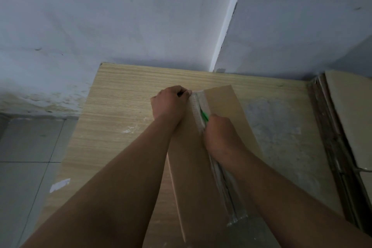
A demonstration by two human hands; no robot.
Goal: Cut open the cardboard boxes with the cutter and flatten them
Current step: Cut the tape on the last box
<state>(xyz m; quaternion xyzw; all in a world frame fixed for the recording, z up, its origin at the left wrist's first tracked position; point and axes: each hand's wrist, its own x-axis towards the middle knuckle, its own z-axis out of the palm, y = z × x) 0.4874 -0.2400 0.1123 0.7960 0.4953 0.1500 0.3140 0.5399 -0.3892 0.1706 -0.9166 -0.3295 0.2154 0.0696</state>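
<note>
Fingers (pixel 182 91) of the left hand (pixel 171 104) are curled over the far end of the cardboard box (pixel 223 102), at the centre of the frame, so that the box is pinned to the table (pixel 120 102) and kept from sliding under the blade. Those of the right hand (pixel 219 137) are wrapped closely round the green cutter (pixel 205 117), of which only the tip is seen. The tip is set in the taped seam (pixel 196 106) that runs lengthwise along the top of the box. Below the right hand, towards the lower centre, the seam is seen parted as a dark slit. The cut is therefore judged to be more than half made, with the short stretch up to the left hand not yet opened. The left thumb lies just beside the seam's far end, so a checked stroke is judged necessary there. Flattened cardboard (pixel 346 110) is stacked at the right edge of the frame.
</note>
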